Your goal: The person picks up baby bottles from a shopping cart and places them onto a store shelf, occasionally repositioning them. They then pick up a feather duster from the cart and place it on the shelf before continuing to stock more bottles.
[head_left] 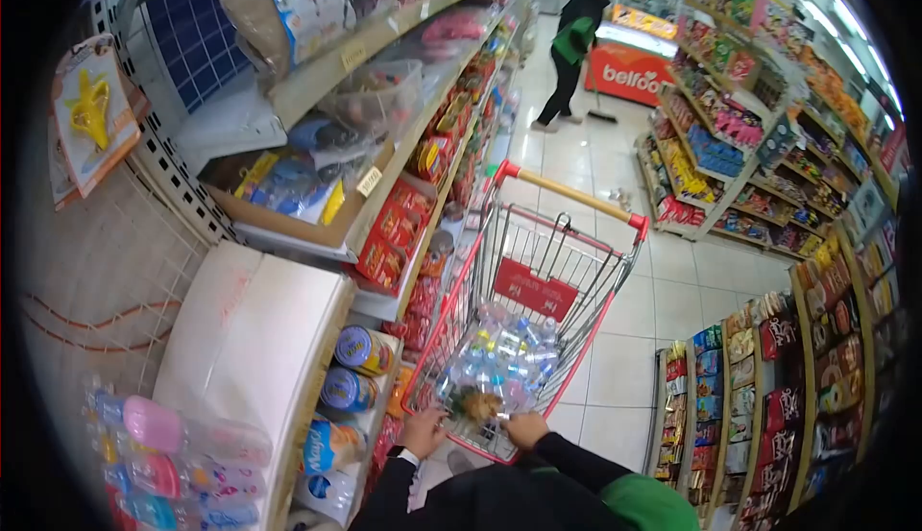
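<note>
A metal shopping cart [552,243] with red trim and a wooden-coloured handle stands in front of me, its handle on the far side. Many clear plastic bottles [509,353] lie heaped in its basket. At the near end, between my hands, is a fluffy brown and green tuft [477,404] like a duster head. My right hand [525,429] is closed right beside this tuft, with a small pale piece at the fingers. The fingers of my left hand [423,432] are pinched together at the cart's near left corner; what they hold, I cannot tell.
Shelves of packaged goods [423,214] run close along the left, with a white carton [250,329] and baby bottles [182,459] near me. Snack racks [759,377] line the right. Farther down the tiled aisle, a person [573,51] stands with a broom [600,116] by a red freezer [629,72].
</note>
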Demonstrator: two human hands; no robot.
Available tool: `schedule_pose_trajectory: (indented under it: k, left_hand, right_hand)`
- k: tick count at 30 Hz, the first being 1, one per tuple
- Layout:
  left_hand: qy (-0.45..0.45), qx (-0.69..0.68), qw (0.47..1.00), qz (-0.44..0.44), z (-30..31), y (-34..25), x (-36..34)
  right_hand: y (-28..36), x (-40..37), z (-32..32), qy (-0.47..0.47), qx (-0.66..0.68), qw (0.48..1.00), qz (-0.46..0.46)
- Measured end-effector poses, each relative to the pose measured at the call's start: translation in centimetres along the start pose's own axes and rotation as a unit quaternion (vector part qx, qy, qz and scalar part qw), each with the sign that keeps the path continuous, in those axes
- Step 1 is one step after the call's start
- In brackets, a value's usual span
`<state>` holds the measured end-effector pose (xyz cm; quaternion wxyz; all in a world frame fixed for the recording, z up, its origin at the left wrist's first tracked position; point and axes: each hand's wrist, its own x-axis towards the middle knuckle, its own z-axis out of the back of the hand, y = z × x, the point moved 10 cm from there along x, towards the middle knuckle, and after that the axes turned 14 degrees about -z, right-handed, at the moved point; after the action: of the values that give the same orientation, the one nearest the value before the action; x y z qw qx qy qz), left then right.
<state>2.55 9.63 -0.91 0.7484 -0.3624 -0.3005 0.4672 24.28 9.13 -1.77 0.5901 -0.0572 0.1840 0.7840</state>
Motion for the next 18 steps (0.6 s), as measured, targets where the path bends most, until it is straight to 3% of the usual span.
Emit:
schedule_pose_trajectory:
  k: [2, 3, 4, 7, 9, 18]
  left_hand:
    - [0.031, 0.069, 0.995, -0.071, -1.6, -0.5, 5.1]
    - [0.145, 0.159, 0.975, -0.059, -0.6, -4.1, -4.4]
    - [0.22, 0.256, 0.937, -0.086, -2.1, -4.3, -3.5]
    - [0.229, 0.267, 0.93, -0.105, -2.5, -2.9, -1.8]
    - [0.234, 0.247, 0.934, -0.111, -2.8, -2.3, -2.1]
    - [0.193, 0.259, 0.939, -0.117, -3.8, -2.4, -2.5]
  right_hand:
    - [-2.0, 1.7, 1.2, -0.067, -0.062, 0.996, 0.011]
    - [4.4, -6.1, -0.4, -0.053, -0.039, 0.998, 0.007]
    - [3.8, -5.0, -0.2, -0.054, -0.035, 0.998, 0.011]
    - [2.4, -2.5, 2.1, -0.132, -0.02, 0.989, -0.071]
    - [2.0, -2.5, 1.9, -0.103, -0.025, 0.991, -0.082]
    - [1.5, -3.3, 1.6, -0.086, -0.032, 0.994, -0.051]
